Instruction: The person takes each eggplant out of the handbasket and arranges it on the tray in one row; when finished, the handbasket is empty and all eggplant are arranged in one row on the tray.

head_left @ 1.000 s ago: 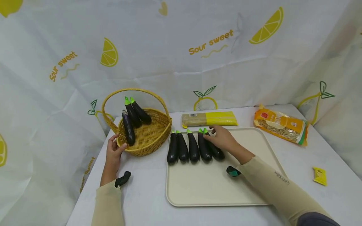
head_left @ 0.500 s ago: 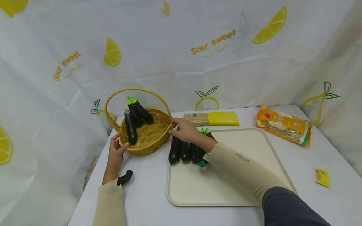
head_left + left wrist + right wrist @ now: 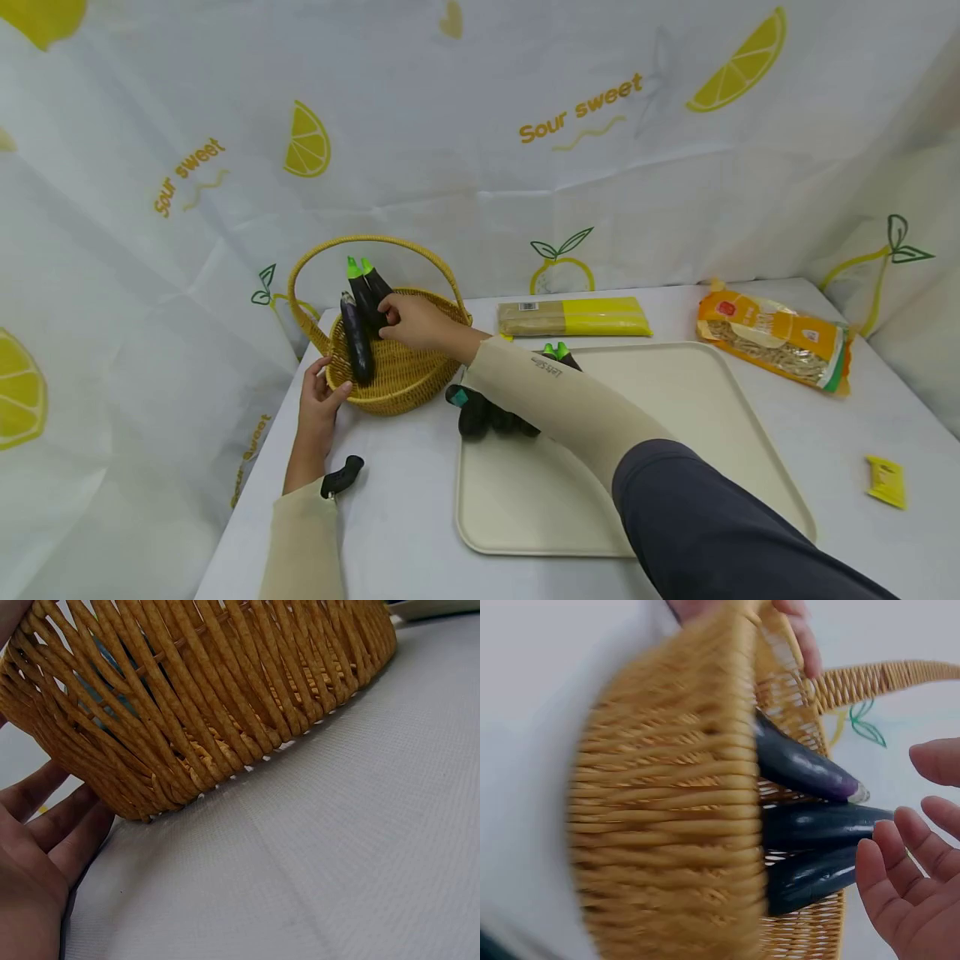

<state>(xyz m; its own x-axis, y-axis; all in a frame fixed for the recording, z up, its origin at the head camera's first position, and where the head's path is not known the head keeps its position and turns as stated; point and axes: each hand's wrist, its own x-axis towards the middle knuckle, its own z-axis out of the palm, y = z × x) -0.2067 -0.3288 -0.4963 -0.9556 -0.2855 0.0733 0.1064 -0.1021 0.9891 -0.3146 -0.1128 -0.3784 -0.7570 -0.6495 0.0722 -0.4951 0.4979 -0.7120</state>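
My left hand (image 3: 318, 410) holds the near left rim of a woven wicker basket (image 3: 405, 390), thumb over the edge and fingers against the outer weave (image 3: 225, 690). Inside lie three eggplants: one with a dull, pale tip (image 3: 357, 342) and two with bright green caps (image 3: 365, 298). My right hand (image 3: 422, 323) is over the basket beside the green-capped pair. The right wrist view has its fingers (image 3: 915, 877) spread with nothing between them. Several more eggplants (image 3: 474, 417) lie on a beige tray (image 3: 540, 508), partly hidden by the right sleeve.
Behind the tray lies a flat yellow-and-tan packet (image 3: 573, 317). An orange bag of dried food (image 3: 776, 336) is at the back right, and a small yellow sachet (image 3: 887, 481) at the right. The basket's arched handle (image 3: 375, 240) rises above it. A printed white curtain (image 3: 420, 167) hangs behind.
My right hand has moved left from the eggplants on the tray, past the basket's right rim, to above the eggplants inside it. The left hand keeps its hold on the rim.
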